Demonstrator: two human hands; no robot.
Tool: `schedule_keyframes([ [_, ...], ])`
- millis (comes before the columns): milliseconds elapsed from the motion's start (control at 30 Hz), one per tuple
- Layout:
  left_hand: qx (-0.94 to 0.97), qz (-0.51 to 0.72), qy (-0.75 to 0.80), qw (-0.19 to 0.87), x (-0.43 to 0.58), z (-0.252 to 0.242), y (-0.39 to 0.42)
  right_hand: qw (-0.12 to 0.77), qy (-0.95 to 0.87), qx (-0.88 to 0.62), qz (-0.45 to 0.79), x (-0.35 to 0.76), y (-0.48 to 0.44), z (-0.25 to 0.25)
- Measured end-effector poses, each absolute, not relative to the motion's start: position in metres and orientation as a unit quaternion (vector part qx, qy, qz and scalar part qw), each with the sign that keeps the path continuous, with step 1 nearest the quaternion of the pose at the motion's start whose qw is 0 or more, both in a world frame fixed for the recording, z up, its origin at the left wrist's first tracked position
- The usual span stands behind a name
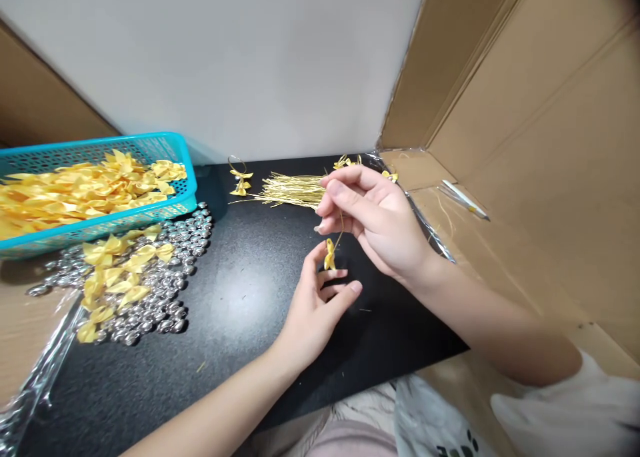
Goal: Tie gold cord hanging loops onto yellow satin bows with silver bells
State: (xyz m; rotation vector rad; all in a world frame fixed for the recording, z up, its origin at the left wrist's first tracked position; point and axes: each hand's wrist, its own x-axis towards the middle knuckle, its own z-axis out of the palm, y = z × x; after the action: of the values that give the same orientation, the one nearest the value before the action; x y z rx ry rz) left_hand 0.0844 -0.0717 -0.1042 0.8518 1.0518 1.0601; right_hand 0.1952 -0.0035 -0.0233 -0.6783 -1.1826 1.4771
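My right hand [373, 217] is raised over the black board, thumb and index finger pinched on a thin gold cord [342, 227]. From this cord hangs a small yellow ribbon bow [329, 254]. Just below, my left hand [325, 297] has its fingers spread, with the index fingertip beside the bow; whether it touches the bow I cannot tell. Behind my right hand lies a bundle of gold cords [293, 189], partly covered by the fingers.
A blue basket [187, 177] heaped with yellow bows stands at the left. Before it lie many silver beads [167, 297] with loose bows [127, 270] on top. Tied bows [241, 182] rest at the back. A white pen [465, 199] lies on cardboard at right.
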Motion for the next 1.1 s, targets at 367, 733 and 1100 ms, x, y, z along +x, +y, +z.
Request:
schedule_keyframes([
  [367,0.361,0.433,0.397,0.724,0.077,-0.098,-0.079,0.550,-0.501,-0.287,0.603,0.201,-0.005,-0.027],
  [733,0.320,0.394,0.313,0.803,0.070,-0.093,-0.087,0.558,-0.512,-0.306,0.577,0.207,-0.007,-0.026],
  [1100,0.306,0.380,0.366,0.793,0.070,-0.097,-0.080,0.550,-0.497,-0.331,0.584,0.211,0.008,-0.036],
])
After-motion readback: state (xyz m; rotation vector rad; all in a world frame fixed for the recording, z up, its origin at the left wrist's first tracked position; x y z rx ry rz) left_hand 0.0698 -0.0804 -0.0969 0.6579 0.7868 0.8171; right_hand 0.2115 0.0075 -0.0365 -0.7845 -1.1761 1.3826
